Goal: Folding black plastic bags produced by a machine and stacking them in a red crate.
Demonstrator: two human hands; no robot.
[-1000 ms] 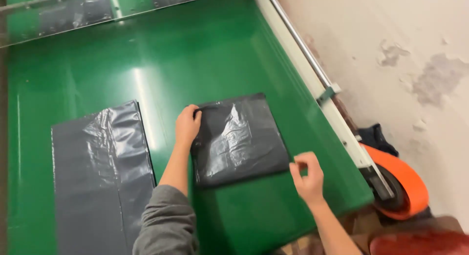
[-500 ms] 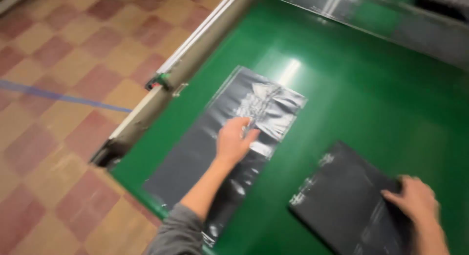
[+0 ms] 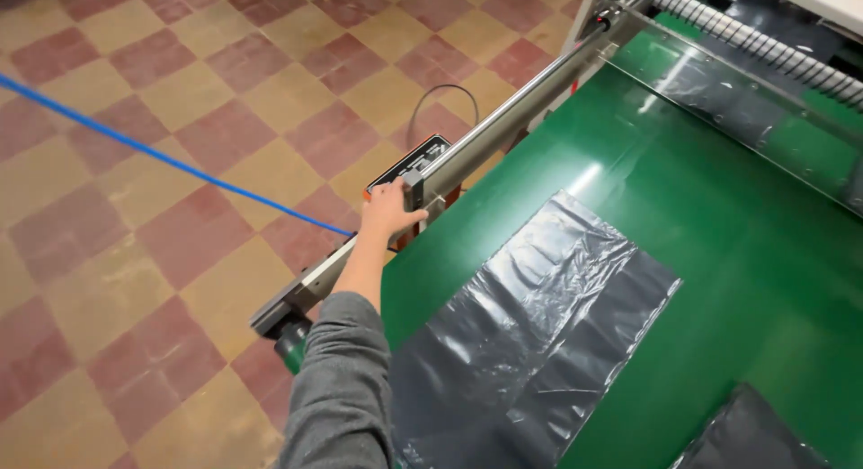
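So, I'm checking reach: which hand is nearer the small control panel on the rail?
Left. The left hand rests beside the control panel; the right hand is out of view.

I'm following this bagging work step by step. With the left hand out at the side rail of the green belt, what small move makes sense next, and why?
Probably bring the left hand back from the metal side rail onto the flat grey plastic bag. The hand rests at the rail by a small black panel, apart from the bag, which lies unfolded on the green belt. The right hand is out of view.
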